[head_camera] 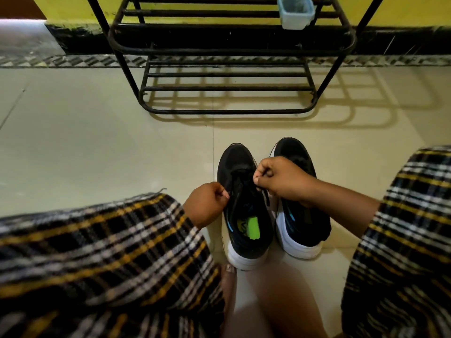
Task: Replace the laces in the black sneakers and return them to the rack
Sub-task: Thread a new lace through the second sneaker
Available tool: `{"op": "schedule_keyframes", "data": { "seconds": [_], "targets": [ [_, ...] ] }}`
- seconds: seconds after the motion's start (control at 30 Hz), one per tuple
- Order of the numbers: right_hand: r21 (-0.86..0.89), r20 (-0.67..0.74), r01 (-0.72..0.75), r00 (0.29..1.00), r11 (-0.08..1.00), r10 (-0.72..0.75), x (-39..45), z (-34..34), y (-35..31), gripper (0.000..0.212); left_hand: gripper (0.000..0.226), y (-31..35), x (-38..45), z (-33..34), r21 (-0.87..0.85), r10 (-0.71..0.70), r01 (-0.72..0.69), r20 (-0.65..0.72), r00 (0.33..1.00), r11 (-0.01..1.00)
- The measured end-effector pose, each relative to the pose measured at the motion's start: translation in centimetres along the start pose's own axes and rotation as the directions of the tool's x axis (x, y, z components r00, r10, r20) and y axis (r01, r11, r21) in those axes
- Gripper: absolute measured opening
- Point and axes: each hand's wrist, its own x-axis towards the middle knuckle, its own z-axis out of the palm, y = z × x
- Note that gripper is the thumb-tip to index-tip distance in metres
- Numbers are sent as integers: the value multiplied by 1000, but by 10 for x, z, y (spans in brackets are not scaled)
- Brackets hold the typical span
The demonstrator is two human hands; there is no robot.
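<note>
Two black sneakers with white soles stand side by side on the tiled floor, toes pointing away from me: the left sneaker (240,191) with a green insole label and the right sneaker (299,215). A black lace (240,185) runs across the left sneaker's eyelets. My left hand (207,203) pinches one lace end at that shoe's left side. My right hand (280,178) pinches the other end at its right side, partly covering the right sneaker. The black metal shoe rack (227,45) stands beyond the shoes against the wall.
A pale blue plastic container (295,12) sits on the rack's upper shelf at the right. My plaid-clothed knees fill the lower left (97,252) and right (402,240) of the view. A bare foot (229,276) lies just behind the left sneaker. Cream floor tiles (97,142) spread to the left.
</note>
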Motion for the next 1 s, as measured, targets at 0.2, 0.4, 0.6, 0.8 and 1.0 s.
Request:
{"op": "schedule_keyframes", "data": {
  "seconds": [0.2, 0.4, 0.6, 0.8, 1.0],
  "targets": [
    [7, -67, 4, 998, 1000, -4, 0, -21, -6, 9, 28, 4, -2, -18, 348, -36, -74, 299, 954, 934],
    [-61, -47, -50, 998, 997, 47, -3, -30, -4, 22, 27, -2, -4, -21, 651, -214, -129, 421, 881, 748],
    [-207, -17, -89, 996, 974, 88, -6, -32, -4, 17, 26, -10, -3, -19, 737, -210, -139, 360, 909, 661],
    [-395, 14, -98, 994, 913, 113, -7, -44, -2, 10, 18, -9, 1, -26, 732, -175, -139, 335, 926, 667],
    [-324, -277, 16, 954, 946, -111, -8, -46, -6, 10, 38, 2, 6, -32, 617, 2, -92, 145, 989, 782]
  ]
}}
